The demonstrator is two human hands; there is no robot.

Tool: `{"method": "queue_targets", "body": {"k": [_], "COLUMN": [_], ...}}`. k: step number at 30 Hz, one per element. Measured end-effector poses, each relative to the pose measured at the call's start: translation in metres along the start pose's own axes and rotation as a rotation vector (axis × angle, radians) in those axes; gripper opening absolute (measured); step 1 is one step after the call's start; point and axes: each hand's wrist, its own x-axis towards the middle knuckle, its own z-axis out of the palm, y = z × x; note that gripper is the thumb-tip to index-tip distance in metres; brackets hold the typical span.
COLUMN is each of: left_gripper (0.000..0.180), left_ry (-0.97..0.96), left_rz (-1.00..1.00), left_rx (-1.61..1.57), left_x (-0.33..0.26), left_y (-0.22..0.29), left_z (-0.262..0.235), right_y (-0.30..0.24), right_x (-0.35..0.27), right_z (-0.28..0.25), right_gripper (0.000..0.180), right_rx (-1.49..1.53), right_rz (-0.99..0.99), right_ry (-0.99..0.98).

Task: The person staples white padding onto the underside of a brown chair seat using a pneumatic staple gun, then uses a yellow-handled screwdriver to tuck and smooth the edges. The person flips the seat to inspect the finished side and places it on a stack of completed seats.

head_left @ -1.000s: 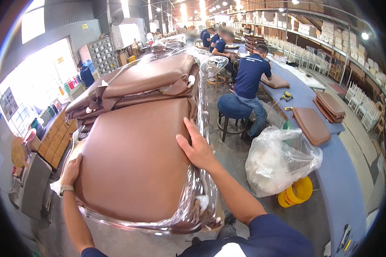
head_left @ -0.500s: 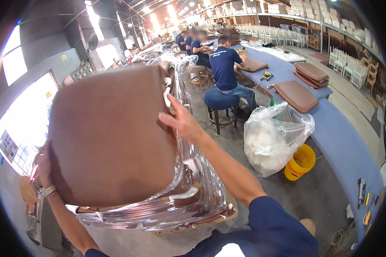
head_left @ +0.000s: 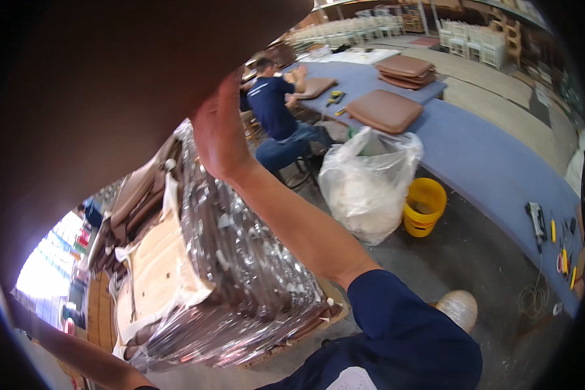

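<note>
A brown padded seat cushion (head_left: 110, 84) fills the upper left, lifted close and tilted. My right hand (head_left: 224, 133) grips its right edge, with the fingers partly hidden behind it. My left forearm (head_left: 78, 351) reaches up to the cushion's lower left edge; the hand there is lost in shadow at the dark rim, still supporting that side. Below the cushion stands a stack of brown cushions (head_left: 240, 279) wrapped in clear plastic film. A pale cushion underside (head_left: 159, 266) shows at its open side.
A long blue-topped table (head_left: 500, 169) curves along the right, bearing brown cushions (head_left: 385, 110) and hand tools (head_left: 536, 221). Beside it stand a full clear plastic bag (head_left: 367, 188) and a yellow bucket (head_left: 425, 207). A seated co-worker (head_left: 273, 104) works at the far table.
The cushion has risen off the stack toward me and up to the left, uncovering the pale underside. My right hand rose with it. The view has swung right.
</note>
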Motion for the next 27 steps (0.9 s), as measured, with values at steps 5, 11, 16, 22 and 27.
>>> {"method": "queue_targets", "body": {"k": [5,11,16,22,27], "left_gripper": [0.059,0.060,0.061,0.065,0.069], "left_ry": [-0.044,-0.171,-0.417,-0.893,-1.084], "left_rz": [-0.153,-0.644,-1.212,-1.637,-1.656], "left_rx": [-0.275,-0.588,-0.666,-0.741,-1.218], "left_x": [-0.087,-0.292,-0.515,-0.707,-0.822], "left_y": [0.102,0.210,0.296,0.392,0.454], "left_z": [0.094,0.168,0.163,0.155,0.274], "right_y": [-0.185,-0.362,-0.472,-0.589,-0.640], "right_x": [-0.012,-0.150,-0.292,-0.375,-0.336], "right_z": [-0.034,-0.102,-0.109,-0.085,-0.101], "right_gripper": [0.068,0.057,0.054,0.049,0.054], "right_rx": [-0.117,-0.428,-0.774,-1.197,-1.060], "right_rz": [-0.019,-0.041,-0.154,-0.272,-0.897], "right_ry": [0.115,0.747,1.178,1.517,1.299]}}
